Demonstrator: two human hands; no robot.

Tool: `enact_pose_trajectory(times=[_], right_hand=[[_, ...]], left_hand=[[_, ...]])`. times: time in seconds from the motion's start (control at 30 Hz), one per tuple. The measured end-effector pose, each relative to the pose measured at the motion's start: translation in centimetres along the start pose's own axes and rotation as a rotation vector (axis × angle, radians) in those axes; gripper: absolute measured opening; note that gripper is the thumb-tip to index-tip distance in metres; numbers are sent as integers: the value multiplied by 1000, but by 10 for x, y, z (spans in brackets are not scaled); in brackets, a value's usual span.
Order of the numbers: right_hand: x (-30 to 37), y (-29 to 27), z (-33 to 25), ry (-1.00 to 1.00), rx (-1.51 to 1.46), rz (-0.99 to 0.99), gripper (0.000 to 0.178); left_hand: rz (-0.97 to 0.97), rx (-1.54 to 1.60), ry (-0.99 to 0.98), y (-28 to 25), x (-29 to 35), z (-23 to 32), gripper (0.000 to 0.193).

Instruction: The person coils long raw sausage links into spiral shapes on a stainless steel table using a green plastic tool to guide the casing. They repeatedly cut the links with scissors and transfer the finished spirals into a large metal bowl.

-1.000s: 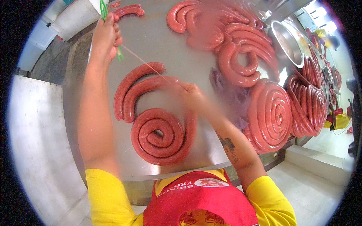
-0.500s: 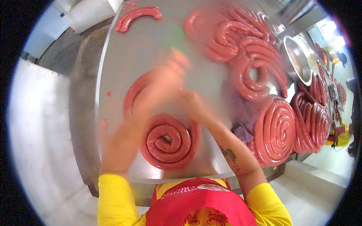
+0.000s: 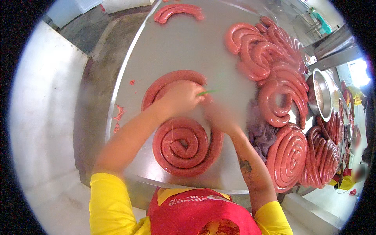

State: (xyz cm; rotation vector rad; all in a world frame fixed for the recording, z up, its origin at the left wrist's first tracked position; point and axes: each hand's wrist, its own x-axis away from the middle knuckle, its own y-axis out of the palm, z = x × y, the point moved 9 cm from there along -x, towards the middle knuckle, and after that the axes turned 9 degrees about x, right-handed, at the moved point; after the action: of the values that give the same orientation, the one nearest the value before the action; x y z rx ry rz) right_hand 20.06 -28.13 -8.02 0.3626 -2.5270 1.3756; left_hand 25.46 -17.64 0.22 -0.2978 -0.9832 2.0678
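Observation:
A long pink raw sausage coil [image 3: 182, 131] lies flat on the metal table near me. Its outer length runs up beside my right hand [image 3: 218, 113], which is smeared by motion, so its grip cannot be made out. My left hand [image 3: 182, 96] is closed, with a thin green strip [image 3: 209, 92] sticking out from its fingertips. Behind the left hand, a curved sausage length [image 3: 174, 76] arcs over the table. The two hands are close together, above the coil. A fine pale strand hangs below the left hand over the coil.
Heaped sausages [image 3: 270, 51] and a large sausage coil [image 3: 288, 156] lie on the right, beside a dark cloth [image 3: 261, 133] and a metal bowl [image 3: 319, 94]. A short sausage piece [image 3: 180, 11] lies at the far edge. Meat scraps [image 3: 118, 113] dot the left side.
My left hand has come back nearer and lower, over the sausage, bringing the green thing along. The right hand has shifted slightly right and down. My view has turned a little.

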Motion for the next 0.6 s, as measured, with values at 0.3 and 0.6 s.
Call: enact_pose_trajectory(times=[0.3, 0.6], right_hand=[[20, -19, -22, -65, 89, 30, 28], [45, 5, 43, -116, 41, 128, 22]], left_hand=[[-182, -136, 86, 51, -23, 1, 34], [3, -290, 29, 13, -30, -22, 32]])
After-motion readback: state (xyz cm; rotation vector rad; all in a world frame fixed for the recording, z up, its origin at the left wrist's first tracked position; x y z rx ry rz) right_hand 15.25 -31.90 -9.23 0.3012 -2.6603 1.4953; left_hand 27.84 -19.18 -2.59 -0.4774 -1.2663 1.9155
